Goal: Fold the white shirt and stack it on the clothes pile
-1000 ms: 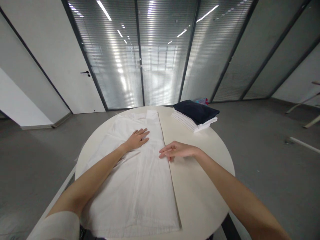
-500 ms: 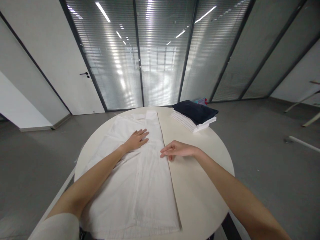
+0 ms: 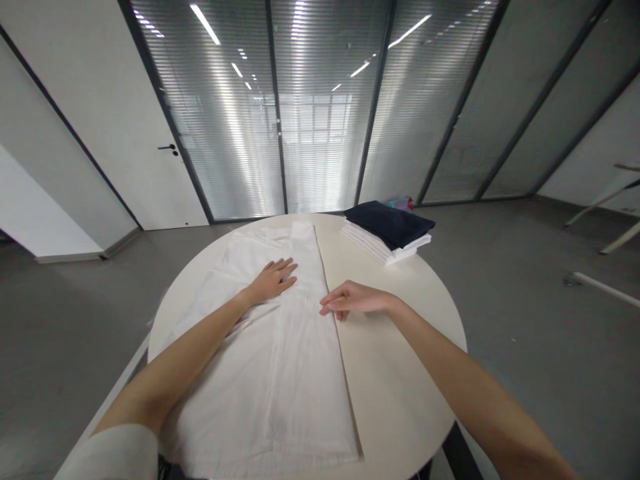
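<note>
A white garment [image 3: 300, 387], perhaps a shirt, lies spread over the left and middle of a round table, its right side folded into a straight edge. My left hand [image 3: 273, 279] rests flat on the cloth with fingers spread, and small creases run beneath the wrist. At the garment's right edge, my right hand [image 3: 354, 298] pinches the cloth between thumb and fingers; the curled fingers partly hide the grip.
The round cream table [image 3: 400, 373] fills the middle of the view. Toward its far right edge sits a stack of folded white cloths [image 3: 375, 250] with a folded dark navy cloth [image 3: 390, 223] on top. Beyond stand glass partitions with blinds [image 3: 320, 133] and a white door [image 3: 150, 120].
</note>
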`<state>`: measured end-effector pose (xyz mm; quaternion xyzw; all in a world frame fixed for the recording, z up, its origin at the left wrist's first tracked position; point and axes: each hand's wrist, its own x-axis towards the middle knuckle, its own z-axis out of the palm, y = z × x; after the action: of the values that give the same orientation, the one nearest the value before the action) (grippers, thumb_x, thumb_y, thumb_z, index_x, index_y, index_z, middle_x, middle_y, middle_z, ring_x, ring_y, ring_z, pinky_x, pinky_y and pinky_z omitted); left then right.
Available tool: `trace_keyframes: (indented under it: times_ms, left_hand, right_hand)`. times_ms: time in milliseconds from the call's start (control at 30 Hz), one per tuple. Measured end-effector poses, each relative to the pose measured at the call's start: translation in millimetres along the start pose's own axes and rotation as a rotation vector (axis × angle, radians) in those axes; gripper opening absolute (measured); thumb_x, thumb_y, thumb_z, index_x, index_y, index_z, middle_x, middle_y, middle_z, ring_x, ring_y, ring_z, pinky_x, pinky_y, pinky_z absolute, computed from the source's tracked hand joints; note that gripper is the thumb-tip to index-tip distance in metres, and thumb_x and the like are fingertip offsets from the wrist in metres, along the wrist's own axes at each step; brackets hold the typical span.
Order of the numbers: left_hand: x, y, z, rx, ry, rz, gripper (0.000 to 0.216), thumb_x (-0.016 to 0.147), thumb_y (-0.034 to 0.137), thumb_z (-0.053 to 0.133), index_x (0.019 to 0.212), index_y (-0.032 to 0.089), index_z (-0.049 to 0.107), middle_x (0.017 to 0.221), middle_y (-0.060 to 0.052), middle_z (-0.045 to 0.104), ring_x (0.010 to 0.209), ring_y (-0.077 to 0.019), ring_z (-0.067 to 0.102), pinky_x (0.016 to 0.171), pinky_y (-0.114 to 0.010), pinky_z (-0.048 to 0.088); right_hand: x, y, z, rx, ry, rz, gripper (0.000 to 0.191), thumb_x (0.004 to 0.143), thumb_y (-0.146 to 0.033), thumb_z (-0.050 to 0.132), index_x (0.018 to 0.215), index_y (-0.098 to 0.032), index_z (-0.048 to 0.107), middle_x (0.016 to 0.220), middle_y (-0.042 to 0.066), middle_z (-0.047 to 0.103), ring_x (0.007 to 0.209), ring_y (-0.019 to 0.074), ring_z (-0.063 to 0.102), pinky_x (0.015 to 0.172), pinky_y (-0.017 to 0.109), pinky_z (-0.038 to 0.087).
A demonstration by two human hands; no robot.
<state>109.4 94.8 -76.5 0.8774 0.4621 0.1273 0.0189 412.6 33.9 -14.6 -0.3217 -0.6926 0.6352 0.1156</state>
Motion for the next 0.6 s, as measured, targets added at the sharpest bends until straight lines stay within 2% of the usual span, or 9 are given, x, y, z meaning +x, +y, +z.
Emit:
trace_keyframes:
  times_ms: [200, 433, 500, 600]
  left_hand:
    - [0.9, 0.1, -0.6, -0.011, 0.002, -0.002, 0.057, 0.103, 0.051, 0.037, 0.152, 0.022, 0.044, 0.161, -0.01, 0.036, 0.148, -0.0329, 0.034, 0.12, -0.053, 0.027]
    - [-1.4, 2.7, -1.6, -0.01, 0.031, 0.014, 0.054, 0.102, 0.046, 0.042, 0.149, 0.021, 0.048, 0.159, -0.012, 0.039, 0.145, -0.0337, 0.038, 0.118, -0.055, 0.03]
    - [-0.8, 7.4, -9.2, -0.008, 0.108, 0.038, 0.051, 0.1, 0.043, 0.049, 0.145, 0.021, 0.052, 0.157, -0.012, 0.042, 0.143, -0.0319, 0.042, 0.117, -0.052, 0.033]
    - [1.2, 23.7, -30.9, -0.03, 0.344, 0.076, 0.041, 0.096, 0.034, 0.056, 0.135, 0.021, 0.06, 0.15, -0.012, 0.051, 0.135, -0.0285, 0.051, 0.113, -0.046, 0.039]
  right_hand:
    - [-0.5, -0.9, 1.4, -0.006, 0.026, -0.002, 0.06, 0.076, -0.055, 0.079, 0.114, -0.009, 0.074, 0.115, 0.019, 0.074, 0.07, 0.0122, 0.067, 0.067, 0.027, 0.058]
    - [-1.8, -1.4, 1.3, 0.065, 0.008, 0.019, 0.067, 0.072, -0.057, 0.081, 0.118, -0.009, 0.073, 0.12, 0.021, 0.071, 0.068, 0.0131, 0.067, 0.063, 0.029, 0.059]
    - [-1.1, -0.5, 1.2, 0.079, 0.017, 0.009, 0.066, 0.073, -0.058, 0.08, 0.117, -0.009, 0.073, 0.12, 0.021, 0.071, 0.068, 0.0131, 0.067, 0.064, 0.03, 0.059]
    - [1.0, 1.3, 0.1, 0.075, 0.058, 0.004, 0.064, 0.072, -0.057, 0.081, 0.114, -0.009, 0.074, 0.116, 0.021, 0.073, 0.068, 0.0129, 0.068, 0.065, 0.029, 0.059]
